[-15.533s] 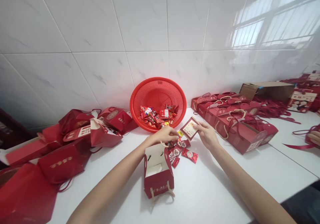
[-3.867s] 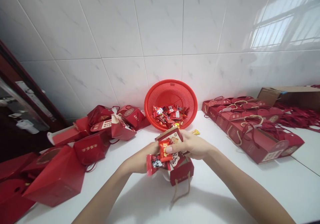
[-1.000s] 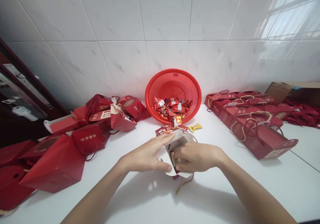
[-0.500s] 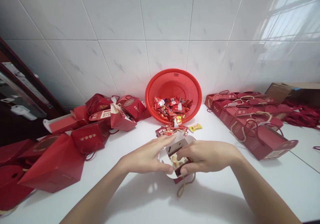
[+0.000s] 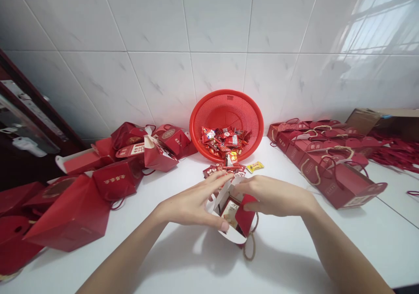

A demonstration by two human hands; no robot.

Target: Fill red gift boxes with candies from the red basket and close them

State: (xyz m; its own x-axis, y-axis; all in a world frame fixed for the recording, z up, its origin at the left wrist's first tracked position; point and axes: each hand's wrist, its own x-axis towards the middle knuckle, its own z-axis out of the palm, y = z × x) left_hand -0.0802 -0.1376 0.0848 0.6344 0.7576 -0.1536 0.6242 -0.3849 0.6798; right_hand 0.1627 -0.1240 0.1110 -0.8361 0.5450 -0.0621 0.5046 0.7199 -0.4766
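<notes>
A small red gift box [image 5: 246, 217] with a white inside stands open on the white table in front of me. My left hand [image 5: 193, 206] holds it from the left, the thumb on the near white flap and the fingers on the far side. My right hand [image 5: 276, 195] grips the red right-hand flap, thumb outside and fingertips inside, partly hidden. A pale printed packet [image 5: 230, 211] lies in the box. Beige rope handles [image 5: 250, 248] hang from its right side. Just behind are red candy packets [image 5: 209, 170] and a yellow-wrapped candy [image 5: 255, 167].
A red plastic basket [image 5: 225, 95] holding wrapped candies [image 5: 232, 141] leans against the tiled wall. Several red boxes [image 5: 72, 211] crowd the left side. More open boxes with rope handles [image 5: 340, 180] stand in rows on the right, near a cardboard box [image 5: 366, 121] and red ribbon-like strips [image 5: 396, 154].
My right fingers have moved from above the packet to the right flap, which is now raised. The box has turned slightly, and its near white flap shows more. The rope handles have swung right.
</notes>
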